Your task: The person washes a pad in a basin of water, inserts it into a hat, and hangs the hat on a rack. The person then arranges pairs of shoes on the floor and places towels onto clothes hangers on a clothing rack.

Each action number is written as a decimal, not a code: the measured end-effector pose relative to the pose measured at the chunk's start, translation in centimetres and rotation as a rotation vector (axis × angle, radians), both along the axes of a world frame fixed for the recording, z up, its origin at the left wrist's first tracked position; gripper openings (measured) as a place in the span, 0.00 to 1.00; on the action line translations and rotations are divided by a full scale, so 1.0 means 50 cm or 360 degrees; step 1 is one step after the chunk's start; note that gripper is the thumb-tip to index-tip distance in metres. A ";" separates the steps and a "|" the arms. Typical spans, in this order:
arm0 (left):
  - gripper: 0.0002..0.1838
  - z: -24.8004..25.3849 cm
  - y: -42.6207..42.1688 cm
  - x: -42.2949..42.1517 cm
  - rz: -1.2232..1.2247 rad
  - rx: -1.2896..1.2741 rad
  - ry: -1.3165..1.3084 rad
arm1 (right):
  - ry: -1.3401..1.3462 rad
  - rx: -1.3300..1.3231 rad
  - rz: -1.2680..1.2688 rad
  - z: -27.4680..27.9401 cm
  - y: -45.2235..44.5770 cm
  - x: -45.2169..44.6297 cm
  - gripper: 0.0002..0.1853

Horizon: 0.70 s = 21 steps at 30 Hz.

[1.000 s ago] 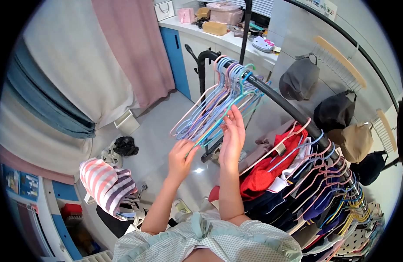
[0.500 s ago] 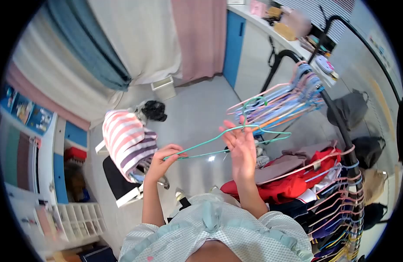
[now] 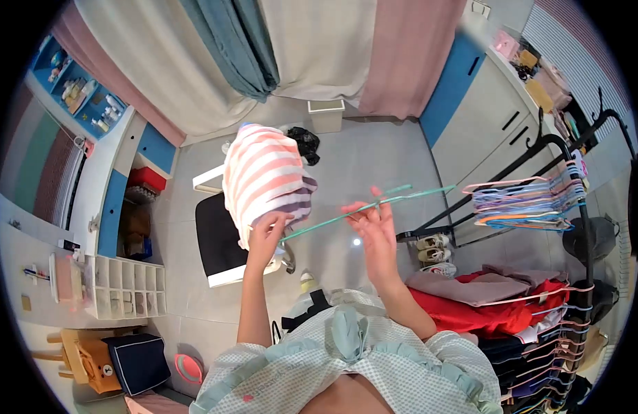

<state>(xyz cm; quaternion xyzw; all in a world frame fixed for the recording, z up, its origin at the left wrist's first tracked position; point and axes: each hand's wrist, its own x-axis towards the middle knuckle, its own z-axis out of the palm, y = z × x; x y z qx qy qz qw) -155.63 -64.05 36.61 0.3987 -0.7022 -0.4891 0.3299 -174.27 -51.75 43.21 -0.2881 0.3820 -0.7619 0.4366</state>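
Green hanger (image 3: pixel 326 223) has turned edge-on; right hand (image 3: pixel 378 241) holds middle between part-spread fingers, probably balancing; left hand's (image 3: pixel 265 238) grip unclear.

Bright, even indoor light; a small white glare spot (image 3: pixel 357 242) on the floor (image 3: pixel 381 159); wide-angle edges curve into black corners.
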 end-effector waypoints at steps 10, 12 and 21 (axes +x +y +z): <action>0.22 -0.087 -0.220 -0.028 0.0327 -0.1049 -0.0760 | -0.0037 0.0429 -0.0217 -0.117 -0.160 0.061 0.17; 0.24 -0.097 -0.248 -0.045 0.0419 -0.1131 -0.0879 | 0.0057 0.0508 -0.0225 -0.128 -0.177 0.072 0.15; 0.09 -0.143 -0.317 -0.026 0.0397 -0.1176 -0.0696 | 0.0473 0.0644 -0.0320 -0.183 -0.218 0.098 0.10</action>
